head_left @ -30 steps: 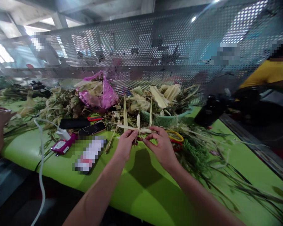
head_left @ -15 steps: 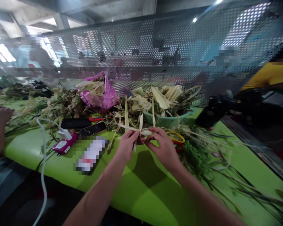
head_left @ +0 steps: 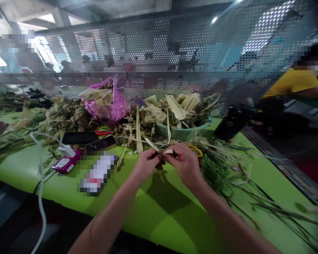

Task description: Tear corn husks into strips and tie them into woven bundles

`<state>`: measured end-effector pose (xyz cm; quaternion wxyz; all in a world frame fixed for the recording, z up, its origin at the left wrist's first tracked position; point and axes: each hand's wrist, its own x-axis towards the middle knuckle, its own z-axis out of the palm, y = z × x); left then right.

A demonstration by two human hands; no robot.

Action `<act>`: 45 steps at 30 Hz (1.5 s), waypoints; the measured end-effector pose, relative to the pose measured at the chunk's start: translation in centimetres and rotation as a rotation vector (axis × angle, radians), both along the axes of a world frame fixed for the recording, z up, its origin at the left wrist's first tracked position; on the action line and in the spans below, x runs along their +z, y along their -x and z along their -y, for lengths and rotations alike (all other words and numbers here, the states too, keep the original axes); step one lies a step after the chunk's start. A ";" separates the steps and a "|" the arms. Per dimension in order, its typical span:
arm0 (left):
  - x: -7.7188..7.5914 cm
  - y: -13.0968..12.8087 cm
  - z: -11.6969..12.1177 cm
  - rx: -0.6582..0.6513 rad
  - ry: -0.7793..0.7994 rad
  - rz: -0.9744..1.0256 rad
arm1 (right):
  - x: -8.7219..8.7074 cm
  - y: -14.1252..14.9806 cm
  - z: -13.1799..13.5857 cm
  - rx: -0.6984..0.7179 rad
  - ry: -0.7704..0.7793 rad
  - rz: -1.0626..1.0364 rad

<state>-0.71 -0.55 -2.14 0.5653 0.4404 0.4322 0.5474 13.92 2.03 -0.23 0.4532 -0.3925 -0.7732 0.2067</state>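
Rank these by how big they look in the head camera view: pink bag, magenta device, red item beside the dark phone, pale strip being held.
1. Pink bag
2. Magenta device
3. Red item and pale strip: unsure, since the strip is nearer the camera and partly hidden.

The bare left forearm (head_left: 108, 211) and right forearm (head_left: 225, 211) reach forward from the lower edge, slanting inward. The left hand (head_left: 145, 164) and right hand (head_left: 185, 164) come close together, knuckles up, thumbs facing each other. Each thumb is pressed in a pinch against bent fingers (head_left: 151, 152); whether the fingertips of both touch is hidden.
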 end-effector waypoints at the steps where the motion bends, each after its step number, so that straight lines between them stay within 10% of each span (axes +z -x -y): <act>1: 0.1 0.0 0.0 0.008 0.026 0.032 | 0.1 -0.1 0.0 -0.006 0.004 0.000; 6: 0.6 0.9 -0.2 0.098 0.130 0.285 | 1.0 -0.4 0.3 -0.075 -0.060 0.028; 15: 0.5 1.2 -0.3 0.117 0.144 0.492 | -0.3 1.5 2.0 0.227 -0.427 0.625; 22: 0.6 1.2 -0.2 0.091 0.083 0.367 | -0.3 1.1 2.0 0.241 -0.423 0.450; 30: 0.7 1.3 -0.2 -0.088 0.012 0.195 | 0.9 -0.1 0.4 0.024 -0.149 0.026; 36: 0.9 1.2 0.1 -0.121 0.037 0.206 | 0.2 -0.2 -0.4 0.062 0.334 -0.219; 45: 1.0 1.0 0.0 0.004 0.030 0.121 | 0.2 -0.2 -0.5 0.107 0.407 -0.163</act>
